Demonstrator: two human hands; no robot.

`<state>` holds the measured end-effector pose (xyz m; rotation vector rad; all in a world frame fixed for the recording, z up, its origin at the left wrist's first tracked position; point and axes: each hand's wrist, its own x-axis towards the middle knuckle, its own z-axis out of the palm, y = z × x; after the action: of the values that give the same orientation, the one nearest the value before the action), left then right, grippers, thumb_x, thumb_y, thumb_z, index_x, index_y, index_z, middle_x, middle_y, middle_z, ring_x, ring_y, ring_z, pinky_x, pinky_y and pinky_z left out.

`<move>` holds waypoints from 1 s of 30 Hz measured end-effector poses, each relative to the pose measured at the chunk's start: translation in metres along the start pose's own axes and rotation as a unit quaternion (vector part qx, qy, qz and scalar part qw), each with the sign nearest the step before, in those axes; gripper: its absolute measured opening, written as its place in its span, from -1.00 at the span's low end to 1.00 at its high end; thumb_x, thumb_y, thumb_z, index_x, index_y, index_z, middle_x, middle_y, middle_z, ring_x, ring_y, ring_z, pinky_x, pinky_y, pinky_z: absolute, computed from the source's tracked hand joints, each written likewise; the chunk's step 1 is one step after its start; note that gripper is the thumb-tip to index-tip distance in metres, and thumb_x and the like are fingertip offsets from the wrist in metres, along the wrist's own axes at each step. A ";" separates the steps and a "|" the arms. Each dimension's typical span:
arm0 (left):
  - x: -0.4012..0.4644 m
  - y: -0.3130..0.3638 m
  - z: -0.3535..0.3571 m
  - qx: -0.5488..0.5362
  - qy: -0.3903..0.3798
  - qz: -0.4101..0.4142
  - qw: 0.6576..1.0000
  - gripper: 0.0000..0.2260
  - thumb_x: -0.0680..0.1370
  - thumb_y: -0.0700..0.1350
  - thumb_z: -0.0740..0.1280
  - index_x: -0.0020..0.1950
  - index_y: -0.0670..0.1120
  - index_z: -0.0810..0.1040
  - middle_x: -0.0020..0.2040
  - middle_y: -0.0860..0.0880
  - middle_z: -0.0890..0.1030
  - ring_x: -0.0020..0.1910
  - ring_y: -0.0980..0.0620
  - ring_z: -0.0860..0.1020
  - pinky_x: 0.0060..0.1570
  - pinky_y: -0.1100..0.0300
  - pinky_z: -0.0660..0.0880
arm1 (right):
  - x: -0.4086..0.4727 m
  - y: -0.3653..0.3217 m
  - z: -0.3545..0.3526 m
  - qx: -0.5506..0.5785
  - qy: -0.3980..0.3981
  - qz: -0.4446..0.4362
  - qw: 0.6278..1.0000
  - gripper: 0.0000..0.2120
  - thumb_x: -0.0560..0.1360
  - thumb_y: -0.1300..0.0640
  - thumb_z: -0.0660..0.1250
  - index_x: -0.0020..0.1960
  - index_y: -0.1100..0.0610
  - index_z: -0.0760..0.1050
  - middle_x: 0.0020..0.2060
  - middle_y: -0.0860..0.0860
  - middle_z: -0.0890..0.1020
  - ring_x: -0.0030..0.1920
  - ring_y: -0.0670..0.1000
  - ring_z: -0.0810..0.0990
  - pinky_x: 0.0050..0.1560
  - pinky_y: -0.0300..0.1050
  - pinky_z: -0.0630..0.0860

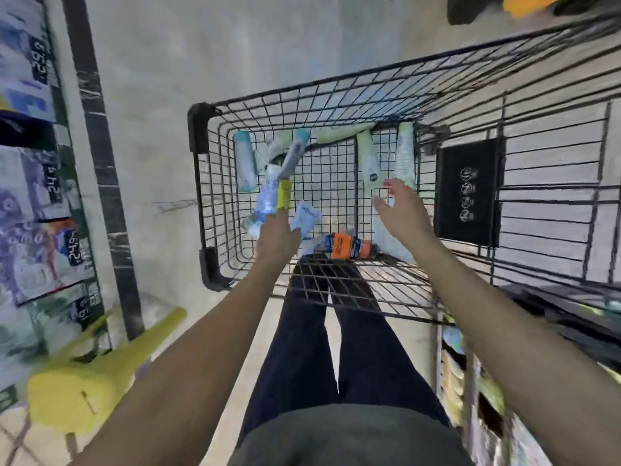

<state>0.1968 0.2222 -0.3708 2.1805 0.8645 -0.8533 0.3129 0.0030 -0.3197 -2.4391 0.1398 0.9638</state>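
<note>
The shopping cart walls the work in with wire on every side, open only from above. Room to move lies mid-basket, between the things at either end. A store shelf runs close along the cart's left, with a strip of floor between.

At the far end lie pale green tubes and a teal-capped bottle. At the near end are an orange-labelled bottle and a white sachet.

The left hand hangs over the basket's left half, its grip curled round a clear bottle and a yellow-ended tube. Both are blurred, with their long axes pointing away toward the far end. The right hand hovers over the right half, grip spread, holding nothing.
</note>
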 end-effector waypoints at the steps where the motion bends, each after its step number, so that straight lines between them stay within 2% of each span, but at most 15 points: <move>1: 0.018 -0.002 0.008 -0.002 -0.003 -0.019 1.000 -0.56 0.59 -0.10 0.33 0.42 -0.21 0.39 0.28 -0.27 0.54 0.24 -0.28 0.53 0.13 -0.10 0.52 | 0.020 0.005 0.008 0.005 -0.001 0.010 1.000 -0.59 0.64 -0.03 0.32 0.45 0.06 0.43 0.33 0.12 0.57 0.28 0.17 0.57 0.22 0.02 0.50; 5: 0.082 -0.015 0.037 -0.021 0.024 -0.072 0.997 -0.67 0.57 -0.12 0.35 0.30 -0.22 0.45 0.20 -0.29 0.57 0.17 -0.30 0.58 0.05 -0.06 0.50 | 0.097 0.029 0.039 0.007 0.009 0.021 1.000 -0.62 0.62 0.05 0.34 0.39 0.14 0.44 0.25 0.18 0.57 0.22 0.21 0.56 0.14 0.02 0.50; 8: 0.111 -0.021 0.056 -0.012 0.062 -0.089 0.994 -0.65 0.60 -0.04 0.35 0.29 -0.20 0.46 0.22 -0.27 0.56 0.18 -0.30 0.57 0.05 -0.09 0.49 | 0.146 0.044 0.056 -0.013 0.019 0.027 0.999 -0.52 0.63 0.02 0.33 0.47 0.19 0.35 0.34 0.22 0.49 0.31 0.22 0.51 0.19 0.00 0.46; 11: 0.122 -0.022 0.073 -0.015 0.105 -0.090 0.990 -0.63 0.62 0.08 0.32 0.25 -0.19 0.48 0.21 -0.25 0.54 0.14 -0.28 0.57 -0.05 -0.03 0.41 | 0.182 0.054 0.071 -0.038 0.015 0.028 0.999 -0.41 0.63 0.00 0.35 0.56 0.20 0.25 0.43 0.22 0.42 0.40 0.21 0.45 0.27 -0.02 0.42; 15: 0.125 -0.026 0.086 0.002 0.121 -0.080 0.989 -0.75 0.63 -0.13 0.29 0.27 -0.19 0.50 0.30 -0.20 0.45 0.15 -0.23 0.54 -0.04 0.04 0.33 | 0.204 0.060 0.087 -0.039 0.021 0.032 0.999 -0.46 0.57 -0.01 0.43 0.44 0.18 0.36 0.31 0.21 0.52 0.26 0.23 0.55 0.13 0.02 0.48; 18: 0.126 -0.031 0.086 -0.007 0.123 -0.058 0.991 -0.75 0.60 -0.15 0.32 0.24 -0.22 0.55 0.30 -0.20 0.46 0.16 -0.21 0.53 0.00 0.08 0.35 | 0.210 0.064 0.095 -0.011 0.046 0.045 0.998 -0.47 0.51 0.00 0.50 0.38 0.14 0.42 0.27 0.13 0.56 0.19 0.18 0.60 0.15 0.06 0.56; 19: 0.126 -0.033 0.086 -0.014 0.123 -0.053 0.991 -0.75 0.58 -0.14 0.34 0.22 -0.22 0.56 0.29 -0.19 0.47 0.15 -0.19 0.53 0.00 0.10 0.35 | 0.211 0.065 0.097 0.005 0.051 0.050 0.997 -0.48 0.50 0.00 0.51 0.37 0.14 0.44 0.24 0.08 0.57 0.15 0.13 0.60 0.09 0.02 0.56; 22: 0.125 -0.036 0.082 -0.046 0.116 -0.051 0.991 -0.75 0.54 -0.14 0.39 0.16 -0.22 0.59 0.23 -0.20 0.51 0.12 -0.18 0.54 0.04 0.10 0.40 | 0.209 0.066 0.100 0.045 0.054 0.072 0.995 -0.50 0.50 0.01 0.53 0.34 0.15 0.47 0.11 -0.04 0.53 -0.01 -0.02 0.54 -0.16 -0.21 0.40; 24: 0.123 -0.035 0.077 -0.081 0.120 -0.053 0.988 -0.72 0.49 -0.11 0.44 0.15 -0.19 0.60 0.15 -0.18 0.57 0.04 -0.15 0.57 0.03 0.06 0.51 | 0.204 0.066 0.101 0.094 0.057 0.093 0.990 -0.50 0.47 0.04 0.57 0.31 0.16 0.50 0.12 -0.02 0.54 -0.03 -0.04 0.54 -0.25 -0.27 0.42; 25: 0.121 -0.034 0.075 -0.099 0.116 -0.056 0.987 -0.72 0.48 -0.09 0.45 0.13 -0.18 0.60 0.09 -0.15 0.60 -0.03 -0.10 0.58 -0.04 0.12 0.52 | 0.200 0.066 0.099 0.131 0.060 0.105 0.984 -0.51 0.45 0.07 0.58 0.30 0.16 0.51 0.12 -0.01 0.55 -0.04 -0.04 0.56 -0.31 -0.32 0.45; 27: 0.112 -0.028 0.067 -0.135 0.094 -0.062 0.984 -0.77 0.48 -0.10 0.47 0.09 -0.15 0.61 -0.06 -0.04 0.62 -0.16 0.02 0.56 -0.29 0.36 0.41 | 0.184 0.065 0.092 0.188 0.069 0.122 0.972 -0.57 0.43 0.12 0.59 0.23 0.15 0.54 0.08 -0.02 0.59 -0.06 -0.04 0.60 -0.28 -0.35 0.52; 28: 0.106 -0.023 0.063 -0.156 0.086 -0.062 0.982 -0.79 0.48 -0.11 0.48 0.07 -0.13 0.61 -0.12 -0.01 0.62 -0.19 0.04 0.57 -0.34 0.39 0.39 | 0.174 0.065 0.086 0.208 0.066 0.125 0.968 -0.61 0.42 0.14 0.58 0.19 0.14 0.55 0.08 -0.01 0.62 -0.06 -0.03 0.62 -0.25 -0.35 0.54; 30: 0.093 -0.014 0.054 -0.205 0.080 -0.060 0.974 -0.80 0.47 -0.11 0.50 0.03 -0.12 0.60 -0.19 0.04 0.63 -0.24 0.10 0.63 -0.31 0.28 0.47 | 0.152 0.069 0.075 0.254 0.055 0.126 0.957 -0.61 0.40 0.22 0.58 0.19 0.20 0.60 0.07 0.04 0.68 -0.08 0.04 0.67 -0.26 -0.25 0.60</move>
<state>0.2217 0.2220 -0.4762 1.8627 1.1496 -0.5019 0.3614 -0.0061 -0.4957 -2.0225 0.6665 0.7735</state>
